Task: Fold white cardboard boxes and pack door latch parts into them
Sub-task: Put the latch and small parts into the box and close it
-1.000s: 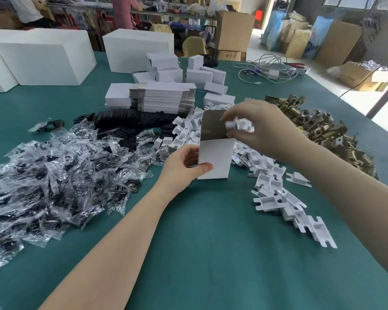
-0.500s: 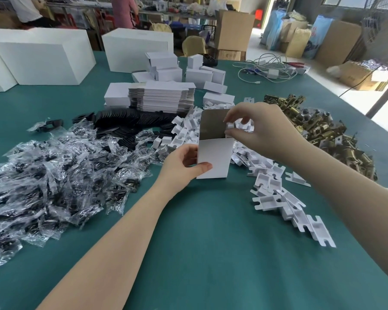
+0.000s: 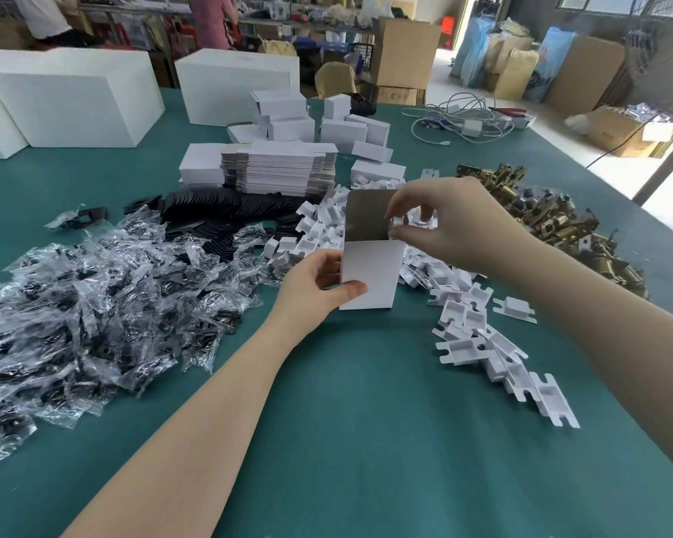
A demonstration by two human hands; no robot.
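A small white cardboard box (image 3: pixel 373 271) stands upright on the green table (image 3: pixel 366 440), its grey-lined top flap raised. My left hand (image 3: pixel 319 289) grips the box's left side, thumb across its front. My right hand (image 3: pixel 447 227) hovers at the box's open top and pinches a white plastic insert (image 3: pixel 399 223) at the right edge of the opening. Loose white plastic inserts (image 3: pixel 478 343) trail to the right. Brass latch parts (image 3: pixel 552 219) are heaped behind my right wrist.
Clear bags of black parts (image 3: pixel 86 304) cover the left side. Black pieces (image 3: pixel 218 207) and a stack of flat box blanks (image 3: pixel 280 168) lie behind. Folded white boxes (image 3: pixel 346 126), big white cartons (image 3: pixel 74 99) and cables (image 3: pixel 459 122) sit further back.
My right hand has shifted slightly with the white insert at the box's open top. The left hand and box have stayed in place.
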